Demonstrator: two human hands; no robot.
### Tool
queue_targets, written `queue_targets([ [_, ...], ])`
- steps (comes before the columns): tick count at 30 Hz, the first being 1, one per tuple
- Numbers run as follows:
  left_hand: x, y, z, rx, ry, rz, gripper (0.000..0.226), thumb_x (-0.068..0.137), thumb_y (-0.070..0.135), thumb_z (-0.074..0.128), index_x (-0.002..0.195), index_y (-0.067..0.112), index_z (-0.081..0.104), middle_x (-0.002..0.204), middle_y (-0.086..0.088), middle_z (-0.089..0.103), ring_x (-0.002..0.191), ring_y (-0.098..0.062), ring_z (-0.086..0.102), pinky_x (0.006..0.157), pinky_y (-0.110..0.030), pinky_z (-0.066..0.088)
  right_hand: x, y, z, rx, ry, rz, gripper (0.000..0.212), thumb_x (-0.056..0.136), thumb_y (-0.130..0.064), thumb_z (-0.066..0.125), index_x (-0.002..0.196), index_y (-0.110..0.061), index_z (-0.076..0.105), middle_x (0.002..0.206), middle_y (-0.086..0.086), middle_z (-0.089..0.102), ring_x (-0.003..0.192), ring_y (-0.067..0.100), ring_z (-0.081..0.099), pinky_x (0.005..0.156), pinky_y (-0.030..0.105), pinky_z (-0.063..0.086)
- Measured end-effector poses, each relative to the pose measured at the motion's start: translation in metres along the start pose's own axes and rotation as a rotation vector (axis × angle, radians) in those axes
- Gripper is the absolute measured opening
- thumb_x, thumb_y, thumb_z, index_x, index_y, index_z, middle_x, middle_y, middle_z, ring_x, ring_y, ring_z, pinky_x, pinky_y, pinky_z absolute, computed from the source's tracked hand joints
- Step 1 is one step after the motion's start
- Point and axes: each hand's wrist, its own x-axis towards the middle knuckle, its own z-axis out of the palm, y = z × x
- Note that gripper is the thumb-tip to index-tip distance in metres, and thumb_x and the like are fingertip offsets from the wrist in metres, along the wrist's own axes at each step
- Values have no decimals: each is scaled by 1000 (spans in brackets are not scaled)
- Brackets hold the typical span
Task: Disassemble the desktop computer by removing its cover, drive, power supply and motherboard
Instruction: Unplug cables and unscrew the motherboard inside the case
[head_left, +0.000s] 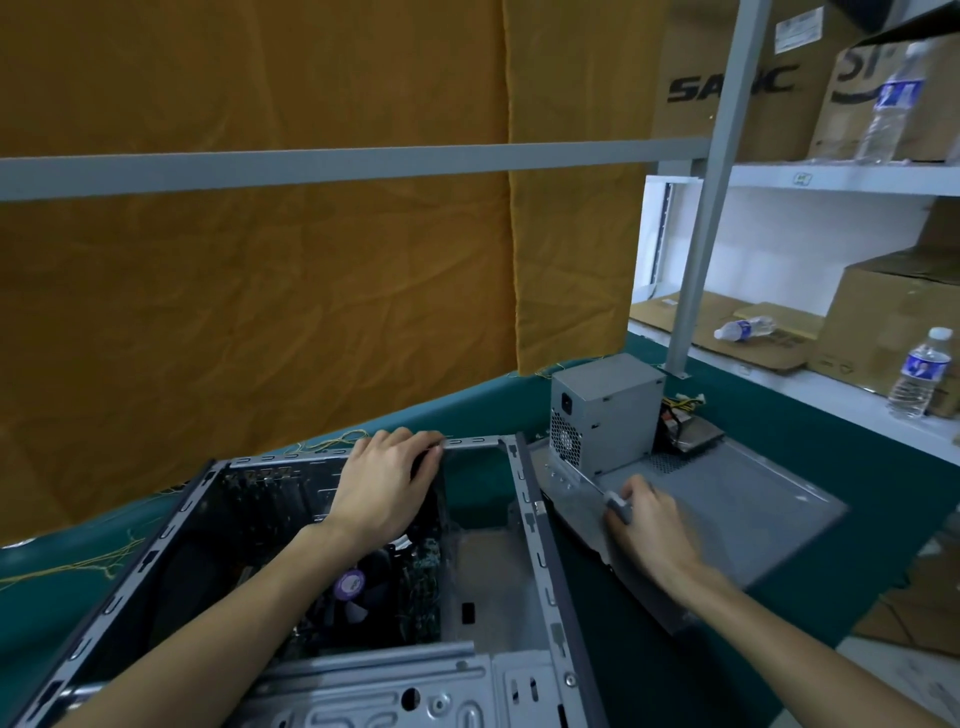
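Observation:
The open grey computer case (540, 545) lies on its side on the green table. Inside it the motherboard (423, 571) and a fan with a purple label (358, 584) show. My left hand (384, 483) grips the far top rail of the case. The removed side cover (727, 514) lies flat to the right of the case. The grey power supply (605, 415) stands on the cover's far end, cables trailing behind it. My right hand (644, 525) is blurred over the cover and holds a screwdriver (615, 501) by its grey handle.
An orange cloth (260, 286) hangs behind the table under a grey bar. White shelves (810, 176) at right carry cardboard boxes and water bottles (922, 374). A grey upright post (701, 234) stands behind the power supply. Yellow threads lie on the green table (857, 467).

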Motion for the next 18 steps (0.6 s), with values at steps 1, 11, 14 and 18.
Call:
queue_targets([
  [1, 0, 0, 0, -1, -3, -1, 32, 106, 40, 45, 127, 28, 66, 113, 5, 69, 107, -24, 60, 94, -37, 41, 0, -1, 0, -6, 3, 16, 21, 94, -35, 67, 96, -21, 51, 99, 5, 65, 89, 29, 62, 66, 35, 44],
  [11, 1, -5, 6, 24, 32, 35, 30, 106, 39, 47, 125, 28, 67, 110, 8, 69, 106, -22, 61, 92, -36, 42, 3, -4, -2, -31, -49, 40, 23, 95, -39, 63, 97, -20, 51, 106, 9, 65, 98, 32, 64, 76, 38, 50],
  [14, 2, -6, 5, 21, 24, 44, 32, 106, 40, 45, 127, 27, 66, 113, 7, 69, 107, -23, 60, 93, -37, 42, 5, -7, -5, -62, -63, 60, 24, 94, -43, 62, 99, -21, 53, 108, 6, 65, 99, 29, 64, 73, 36, 47],
  [18, 0, -10, -3, 37, -109, 78, 45, 108, 43, 37, 147, 25, 50, 129, 5, 61, 123, -23, 52, 105, -37, 37, 3, -19, -14, -210, -44, 37, 33, 95, -46, 62, 112, -19, 56, 118, 6, 61, 111, 27, 57, 86, 37, 48],
])
